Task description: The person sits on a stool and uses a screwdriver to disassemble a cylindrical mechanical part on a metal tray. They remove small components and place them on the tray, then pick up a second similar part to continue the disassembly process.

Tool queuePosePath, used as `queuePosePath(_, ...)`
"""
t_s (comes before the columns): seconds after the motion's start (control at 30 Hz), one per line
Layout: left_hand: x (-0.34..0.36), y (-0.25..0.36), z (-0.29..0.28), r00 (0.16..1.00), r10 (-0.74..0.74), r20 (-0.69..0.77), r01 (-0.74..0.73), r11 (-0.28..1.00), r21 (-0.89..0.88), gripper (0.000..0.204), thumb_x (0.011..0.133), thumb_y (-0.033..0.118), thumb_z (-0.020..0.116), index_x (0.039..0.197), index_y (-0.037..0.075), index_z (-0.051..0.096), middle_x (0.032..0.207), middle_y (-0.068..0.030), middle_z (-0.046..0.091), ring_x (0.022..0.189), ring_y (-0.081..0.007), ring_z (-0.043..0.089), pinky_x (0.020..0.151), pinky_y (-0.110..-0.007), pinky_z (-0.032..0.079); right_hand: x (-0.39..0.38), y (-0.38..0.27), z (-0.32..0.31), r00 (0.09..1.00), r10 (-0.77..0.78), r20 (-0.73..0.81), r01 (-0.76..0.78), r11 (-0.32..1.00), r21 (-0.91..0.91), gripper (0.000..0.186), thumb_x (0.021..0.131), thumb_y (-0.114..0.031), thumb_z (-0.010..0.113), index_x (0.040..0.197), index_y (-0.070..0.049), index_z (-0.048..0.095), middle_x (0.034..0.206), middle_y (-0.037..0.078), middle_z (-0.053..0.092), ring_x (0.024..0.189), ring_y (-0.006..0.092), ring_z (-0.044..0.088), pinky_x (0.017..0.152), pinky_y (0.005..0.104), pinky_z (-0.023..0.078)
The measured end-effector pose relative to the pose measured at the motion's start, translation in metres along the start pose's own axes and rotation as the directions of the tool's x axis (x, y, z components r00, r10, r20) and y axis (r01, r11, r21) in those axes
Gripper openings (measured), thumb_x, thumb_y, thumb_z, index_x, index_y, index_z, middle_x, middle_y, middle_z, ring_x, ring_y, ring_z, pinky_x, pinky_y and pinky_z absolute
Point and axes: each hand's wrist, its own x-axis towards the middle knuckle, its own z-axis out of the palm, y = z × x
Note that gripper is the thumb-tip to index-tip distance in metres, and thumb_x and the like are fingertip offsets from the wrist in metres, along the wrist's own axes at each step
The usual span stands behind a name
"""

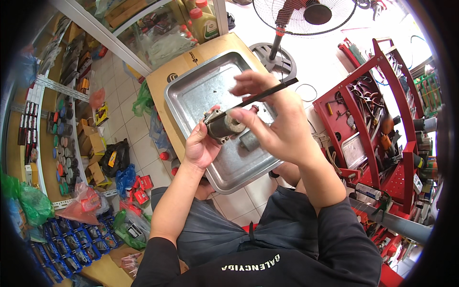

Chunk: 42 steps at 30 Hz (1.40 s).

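Note:
My left hand (203, 146) is closed around a small cylindrical metal motor (224, 126), held tilted above the grey metal tray (229, 184). My right hand (282, 122), partly blurred, has a long thin black bar (282, 87) between its thumb and fingers. The bar slants down from upper right, its lower end at the motor; whether the two touch, I cannot tell. Beneath my right hand, a bare grey metal cylinder (248, 141) lies in the tray. A small dark red part (254, 109) shows beside the motor, partly hidden.
The tray stands on a cardboard-covered surface (158, 79). A pedestal fan (275, 50) stands beyond it. At right is a red tool rack (373, 119) with hand tools. Shelves (48, 124) of small parts line the left; plastic bags (117, 158) and boxes crowd the tiled floor.

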Motion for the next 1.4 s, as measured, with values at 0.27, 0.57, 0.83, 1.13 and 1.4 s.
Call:
queuePosePath(0.27,0.001,-0.002,0.000,1.000,0.006,-0.027,-0.007,1.000,-0.025,0.068,0.099,0.044,0.068,0.152,0.007,0.046,0.143,-0.0148,0.061,0.130,-0.0324,0.062,0.102,-0.048,0.053,-0.004,0.007,0.002,0.999,0.033,0.003,-0.033,0.999,0.037,0.047,0.094,0.004,0.070,0.139,0.004,0.057,0.102,0.013,0.077,0.099,0.0237,0.077,0.087,0.0322,0.060)
queuePosePath(0.57,0.001,-0.002,0.002,1.000,-0.004,-0.028,0.003,0.999,-0.045,0.068,0.099,0.044,0.068,0.152,0.007,0.046,0.143,-0.0150,0.061,0.131,-0.0331,0.061,0.102,-0.049,0.053,-0.007,0.010,0.010,0.995,0.013,-0.096,-0.001,0.992,0.129,0.029,0.094,0.002,0.072,0.122,0.006,0.066,0.099,0.011,0.076,0.098,0.0232,0.076,0.085,0.0341,0.061)
queuePosePath(0.83,0.002,-0.002,0.005,0.999,0.015,-0.033,-0.016,0.999,-0.046,0.069,0.099,0.043,0.068,0.153,0.007,0.045,0.143,-0.0139,0.062,0.131,-0.0319,0.061,0.103,-0.049,0.054,-0.002,-0.004,0.016,0.980,0.158,-0.124,-0.090,0.897,0.432,0.033,0.094,-0.001,0.073,0.126,0.003,0.065,0.110,0.014,0.075,0.105,0.0223,0.075,0.084,0.0336,0.060)
queuePosePath(1.13,0.001,-0.002,0.004,1.000,0.003,-0.025,-0.003,1.000,-0.011,0.069,0.098,0.042,0.070,0.153,0.007,0.045,0.143,-0.0134,0.062,0.130,-0.0309,0.062,0.104,-0.049,0.054,0.004,-0.013,0.034,0.941,0.068,-0.330,0.035,0.954,0.296,0.046,0.093,0.001,0.073,0.137,0.000,0.060,0.093,0.009,0.077,0.088,0.0181,0.076,0.078,0.0296,0.058)
queuePosePath(1.4,-0.001,-0.002,0.005,0.999,0.007,-0.042,-0.007,1.000,0.005,0.068,0.099,0.044,0.068,0.152,0.007,0.047,0.144,-0.0136,0.061,0.132,-0.0309,0.061,0.105,-0.050,0.053,-0.005,0.005,0.005,0.998,0.049,-0.029,-0.048,0.999,0.016,0.046,0.094,-0.003,0.076,0.135,0.000,0.058,0.098,0.013,0.077,0.095,0.0187,0.076,0.082,0.0298,0.059)
